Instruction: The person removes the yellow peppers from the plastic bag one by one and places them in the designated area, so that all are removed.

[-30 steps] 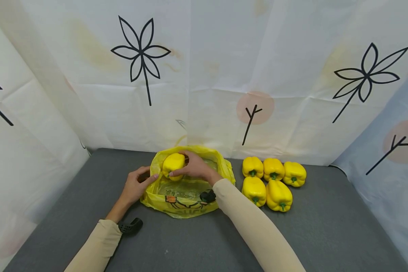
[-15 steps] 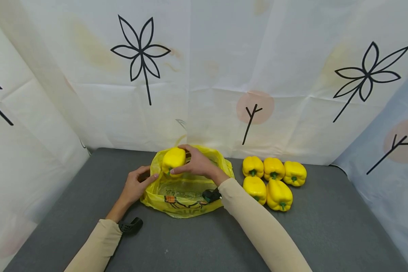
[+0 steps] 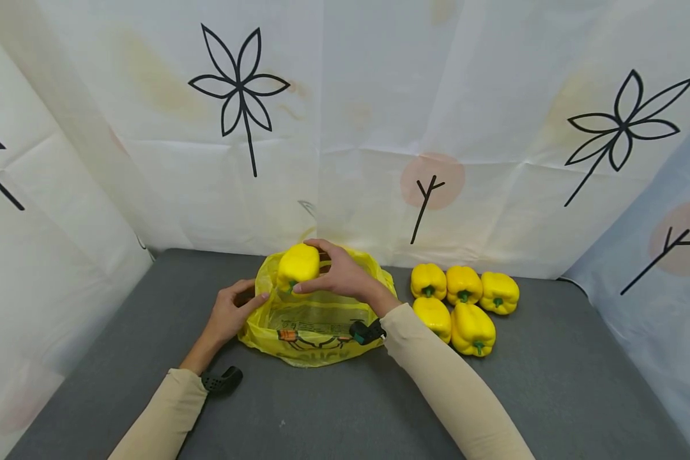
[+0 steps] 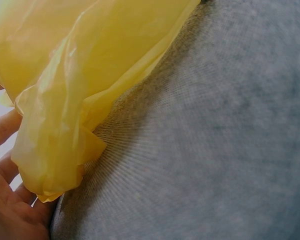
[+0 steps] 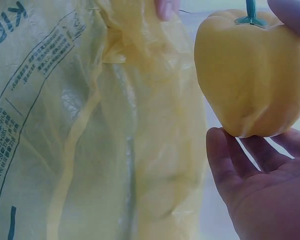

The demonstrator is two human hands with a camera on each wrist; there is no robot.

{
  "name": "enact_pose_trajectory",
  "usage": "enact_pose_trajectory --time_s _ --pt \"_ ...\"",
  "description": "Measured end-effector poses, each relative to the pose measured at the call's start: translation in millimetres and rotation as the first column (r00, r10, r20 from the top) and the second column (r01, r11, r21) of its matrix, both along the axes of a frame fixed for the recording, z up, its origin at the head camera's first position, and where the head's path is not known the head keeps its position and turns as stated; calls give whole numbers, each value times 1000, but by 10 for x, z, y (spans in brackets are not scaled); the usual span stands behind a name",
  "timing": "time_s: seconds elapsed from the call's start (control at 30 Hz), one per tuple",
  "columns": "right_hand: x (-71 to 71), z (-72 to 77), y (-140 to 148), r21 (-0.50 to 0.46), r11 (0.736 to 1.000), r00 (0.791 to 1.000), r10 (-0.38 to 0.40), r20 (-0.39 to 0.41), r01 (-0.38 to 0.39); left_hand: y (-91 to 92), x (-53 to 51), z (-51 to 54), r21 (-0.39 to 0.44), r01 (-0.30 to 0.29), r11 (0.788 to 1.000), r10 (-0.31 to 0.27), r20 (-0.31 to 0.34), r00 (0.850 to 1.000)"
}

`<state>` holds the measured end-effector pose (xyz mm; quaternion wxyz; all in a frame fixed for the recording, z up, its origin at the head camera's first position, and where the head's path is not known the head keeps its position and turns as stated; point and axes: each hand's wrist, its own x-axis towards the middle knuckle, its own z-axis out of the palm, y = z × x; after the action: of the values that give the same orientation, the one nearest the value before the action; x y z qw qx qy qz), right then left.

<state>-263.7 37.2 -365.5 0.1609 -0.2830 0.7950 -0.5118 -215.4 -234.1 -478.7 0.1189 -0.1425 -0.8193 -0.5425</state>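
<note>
In the head view, a yellow plastic bag (image 3: 322, 354) with dark print lies with its mouth open upward on the grey table. At its left rim my left hand (image 3: 230, 314) holds the plastic, thumb inside and fingers outside; the left wrist view shows those fingers (image 4: 5, 130) behind the film. My right hand (image 3: 345, 275) grips a yellow bell pepper (image 3: 298, 265) above the left part of the bag's mouth. The right wrist view shows this pepper (image 5: 250, 75) between thumb and fingertips, its green stem upward, beside the bag's wall (image 5: 90, 150).
Right of the bag stand several more yellow bell peppers (image 3: 473, 329) in two rows, one partly behind the right sleeve (image 3: 454, 383). A white cloth (image 3: 356, 128) with printed flowers hangs behind the grey table (image 3: 299, 415).
My right hand has lifted the bell pepper from inside the bag's mouth, up and slightly to the right. My left hand has stayed at the bag's left rim.
</note>
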Motion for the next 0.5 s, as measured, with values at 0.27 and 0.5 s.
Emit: enact_pose_trajectory --time_s 0.27,0.5 --pt "30 51 74 -50 999 1000 5 -14 -6 7 5 22 5 -1 1000 1 5 1000" --pt "72 50 173 -57 998 1000 12 -23 -13 1 12 22 -2 0 1000 0 5 1000"
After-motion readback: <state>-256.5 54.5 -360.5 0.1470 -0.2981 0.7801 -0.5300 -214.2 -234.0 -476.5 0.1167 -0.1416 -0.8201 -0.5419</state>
